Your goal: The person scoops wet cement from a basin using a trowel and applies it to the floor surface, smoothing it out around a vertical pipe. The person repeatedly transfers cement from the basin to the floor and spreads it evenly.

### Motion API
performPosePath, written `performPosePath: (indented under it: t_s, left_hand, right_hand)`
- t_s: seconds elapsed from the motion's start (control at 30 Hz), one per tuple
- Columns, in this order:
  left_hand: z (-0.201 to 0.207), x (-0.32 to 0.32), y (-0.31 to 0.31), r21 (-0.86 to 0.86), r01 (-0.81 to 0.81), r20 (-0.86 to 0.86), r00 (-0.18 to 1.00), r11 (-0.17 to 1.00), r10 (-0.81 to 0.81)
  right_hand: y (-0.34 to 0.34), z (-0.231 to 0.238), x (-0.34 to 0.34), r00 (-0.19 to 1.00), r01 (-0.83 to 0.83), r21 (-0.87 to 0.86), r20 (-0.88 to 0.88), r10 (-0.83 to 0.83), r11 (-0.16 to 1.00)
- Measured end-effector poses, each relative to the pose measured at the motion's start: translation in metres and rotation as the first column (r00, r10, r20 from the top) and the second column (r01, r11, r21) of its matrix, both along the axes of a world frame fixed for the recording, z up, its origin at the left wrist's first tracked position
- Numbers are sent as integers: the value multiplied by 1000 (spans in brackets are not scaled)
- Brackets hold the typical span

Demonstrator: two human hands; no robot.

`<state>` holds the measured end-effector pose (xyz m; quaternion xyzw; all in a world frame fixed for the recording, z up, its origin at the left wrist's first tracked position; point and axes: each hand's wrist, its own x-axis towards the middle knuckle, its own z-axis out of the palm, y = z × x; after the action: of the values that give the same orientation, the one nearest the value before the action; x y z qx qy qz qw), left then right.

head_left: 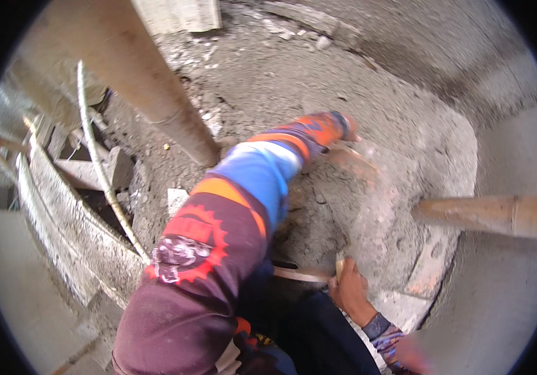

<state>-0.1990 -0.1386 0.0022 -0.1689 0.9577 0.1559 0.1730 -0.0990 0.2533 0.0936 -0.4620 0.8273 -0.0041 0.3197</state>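
My left arm, in a maroon, blue and orange sleeve, stretches across the middle. At its end, my left hand [351,129] is small and blurred, and its fingers cannot be made out. Just below that hand is a flat brownish piece [354,164], smeared by motion; whether I hold it cannot be told. Lower down, my right hand [351,292] is closed around something with a pale, narrow end [341,266]. A flat brown strip [303,274] runs left from those fingers. Grey, wet-looking mortar [321,228] lies between my hands.
A thick bamboo pole [149,87] slants down at upper left, and another bamboo pole [487,214] enters from the right. Curved rough boards [71,225], a thin pale stick [102,169] and broken blocks [93,172] lie left. A rough grey wall [418,44] curves behind.
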Motion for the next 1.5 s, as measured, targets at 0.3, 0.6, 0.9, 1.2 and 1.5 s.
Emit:
performPosePath:
  t_s: [0.3, 0.6, 0.9, 1.2, 1.5]
  left_hand:
    - [25, -39, 69, 149, 36, -225, 974, 988, -2]
    - [39, -44, 91, 275, 127, -400, 917, 953, -7]
    - [49, -22, 91, 279, 104, -383, 923, 955, 11]
    - [46, -26, 89, 272, 76, -349, 937, 959, 25]
    - [10, -3, 83, 299, -30, -226, 969, 954, 101]
  right_hand:
    - [-10, -4, -2, 947, -316, -111, -96, 307, 942]
    - [-91, -47, -80, 996, 64, -143, 70, -54, 988]
    - [-251, -168, -273, 770, 587, -222, 451, -452, 779]
    - [-282, -190, -319, 635, 712, -133, 541, -552, 689]
    - [-153, -148, -197, 878, 398, -218, 371, -302, 891]
